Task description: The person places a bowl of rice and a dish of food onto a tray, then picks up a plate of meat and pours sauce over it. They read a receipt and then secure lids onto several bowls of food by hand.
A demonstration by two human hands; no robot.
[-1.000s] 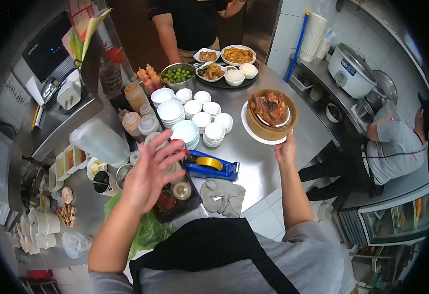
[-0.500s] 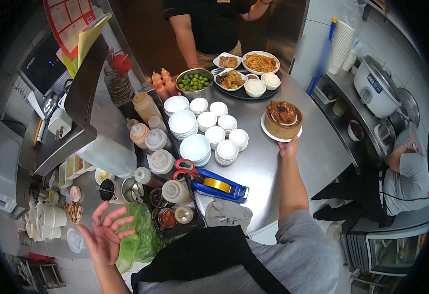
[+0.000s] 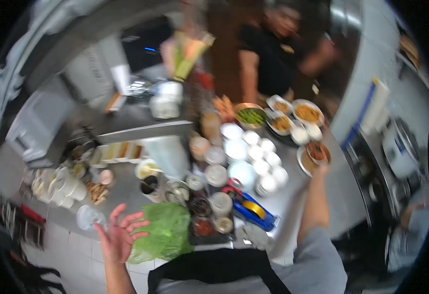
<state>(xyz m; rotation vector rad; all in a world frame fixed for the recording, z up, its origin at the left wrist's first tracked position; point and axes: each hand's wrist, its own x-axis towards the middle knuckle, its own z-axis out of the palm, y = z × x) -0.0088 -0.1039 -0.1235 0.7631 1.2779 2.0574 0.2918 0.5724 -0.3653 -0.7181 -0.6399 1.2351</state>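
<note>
The steamer point(image 3: 318, 154) sits on a plate point(image 3: 302, 159) gripped by the right hand point(image 3: 321, 169), left hand point(image 3: 120, 234) open.

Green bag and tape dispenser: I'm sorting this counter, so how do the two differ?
The green bag is soft and crumpled; the tape dispenser looks rigid. The bag spreads out broad, while the dispenser is smaller and narrow. The bag is green throughout; the dispenser is blue with a yellow roll. Neither is held.

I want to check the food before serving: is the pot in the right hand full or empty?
Not empty: reddish-brown food shows at the top of the pot. Blur hides how deep it goes.
</note>
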